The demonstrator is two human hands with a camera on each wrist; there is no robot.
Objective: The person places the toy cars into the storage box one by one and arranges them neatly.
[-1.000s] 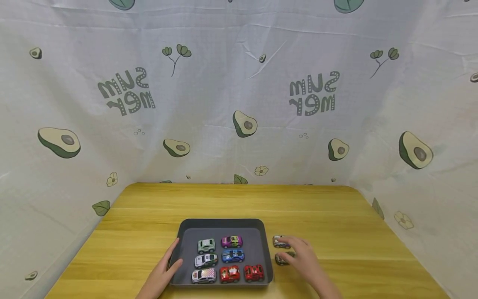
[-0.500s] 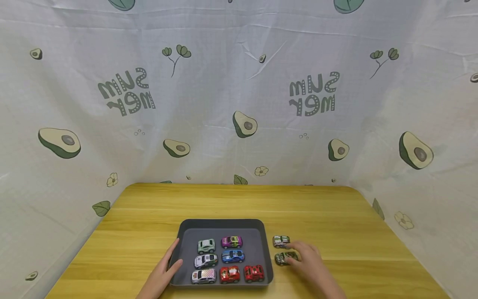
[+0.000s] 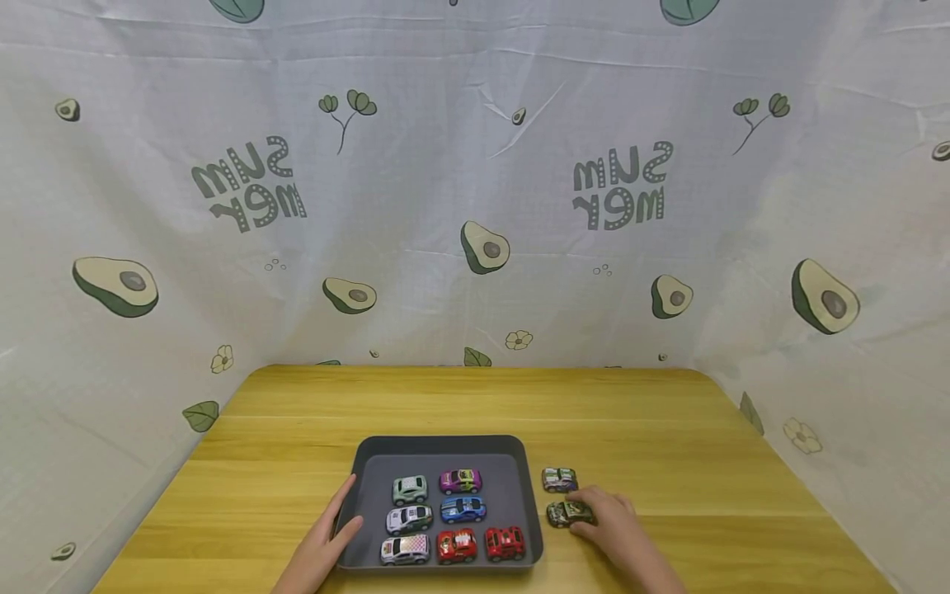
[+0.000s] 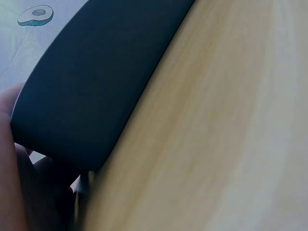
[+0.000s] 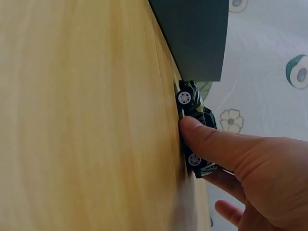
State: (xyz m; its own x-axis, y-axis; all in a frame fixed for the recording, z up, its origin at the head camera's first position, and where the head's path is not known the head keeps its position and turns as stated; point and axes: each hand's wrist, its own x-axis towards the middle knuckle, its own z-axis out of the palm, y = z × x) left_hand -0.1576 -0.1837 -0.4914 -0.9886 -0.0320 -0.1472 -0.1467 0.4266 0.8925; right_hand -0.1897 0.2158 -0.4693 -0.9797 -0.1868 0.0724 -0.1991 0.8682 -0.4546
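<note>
A dark grey tray lies on the table with several toy cars in it, among them a purple car, a blue car and a red car. At its near left corner my left hand holds the tray wall, thumb toward the inside. Right of the tray, my right hand pinches a dark green camouflage toy car between thumb and fingers. That car's wheels appear down on the table. Just behind it is a white-and-green toy car.
The wooden table reaches back to a pale curtain printed with avocados, which also hangs along both sides. In the right wrist view, the tray's outer wall stands close to the camouflage car's end.
My right hand has drawn back slightly from above the two loose cars, and its fingers have come down around the camouflage car. The left hand and tray look unmoved.
</note>
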